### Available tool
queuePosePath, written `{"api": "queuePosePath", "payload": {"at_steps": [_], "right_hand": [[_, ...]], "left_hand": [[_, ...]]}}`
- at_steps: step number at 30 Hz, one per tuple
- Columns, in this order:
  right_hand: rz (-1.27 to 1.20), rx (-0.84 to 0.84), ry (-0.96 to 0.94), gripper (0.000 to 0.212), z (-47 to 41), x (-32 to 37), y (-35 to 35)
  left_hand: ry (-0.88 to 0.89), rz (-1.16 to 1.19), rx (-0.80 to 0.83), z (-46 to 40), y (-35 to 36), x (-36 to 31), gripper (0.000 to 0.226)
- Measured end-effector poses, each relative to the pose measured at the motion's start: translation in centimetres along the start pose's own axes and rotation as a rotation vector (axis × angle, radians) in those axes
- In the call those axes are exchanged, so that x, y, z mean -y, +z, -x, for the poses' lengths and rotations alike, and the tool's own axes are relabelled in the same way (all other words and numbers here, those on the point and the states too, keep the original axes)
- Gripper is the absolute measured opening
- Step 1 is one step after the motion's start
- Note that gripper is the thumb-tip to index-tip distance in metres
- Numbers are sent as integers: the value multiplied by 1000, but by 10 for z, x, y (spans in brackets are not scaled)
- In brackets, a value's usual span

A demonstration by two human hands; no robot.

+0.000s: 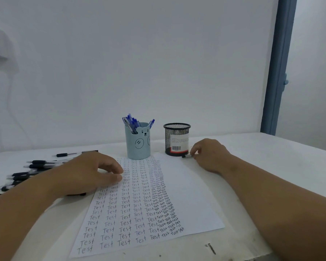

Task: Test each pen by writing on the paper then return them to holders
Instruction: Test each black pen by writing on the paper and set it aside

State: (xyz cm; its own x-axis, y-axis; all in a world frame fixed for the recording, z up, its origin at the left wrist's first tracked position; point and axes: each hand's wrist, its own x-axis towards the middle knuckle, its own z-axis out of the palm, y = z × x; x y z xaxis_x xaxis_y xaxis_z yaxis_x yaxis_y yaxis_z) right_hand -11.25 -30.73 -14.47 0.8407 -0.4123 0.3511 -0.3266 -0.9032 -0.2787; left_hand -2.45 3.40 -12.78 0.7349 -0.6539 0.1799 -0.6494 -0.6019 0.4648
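Pens (32, 169) lie loose at the bench's left edge, blue ones standing in the bear cup (138, 143). Right hand (209, 154) pinches a black pen (187, 156) beside the mesh holder (177, 139); left hand (88, 173) rests, loosely curled, on the paper (186, 194).

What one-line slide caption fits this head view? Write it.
Right hand pinches a black pen beside the mesh holder; left hand rests on the paper.
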Motion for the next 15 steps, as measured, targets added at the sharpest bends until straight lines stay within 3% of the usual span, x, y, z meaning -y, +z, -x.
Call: {"api": "queuePosePath", "payload": {"at_steps": [6, 12, 15], "right_hand": [[-106, -37, -11, 30, 5, 2, -2], [-227, -214, -370, 18, 6, 31, -3], [-200, -167, -571, 17, 16, 67, -6]], "left_hand": [[1, 25, 0, 0, 0, -1, 13], [11, 3, -64, 1, -5, -2, 9], [35, 23, -146, 4, -18, 0, 10]]}}
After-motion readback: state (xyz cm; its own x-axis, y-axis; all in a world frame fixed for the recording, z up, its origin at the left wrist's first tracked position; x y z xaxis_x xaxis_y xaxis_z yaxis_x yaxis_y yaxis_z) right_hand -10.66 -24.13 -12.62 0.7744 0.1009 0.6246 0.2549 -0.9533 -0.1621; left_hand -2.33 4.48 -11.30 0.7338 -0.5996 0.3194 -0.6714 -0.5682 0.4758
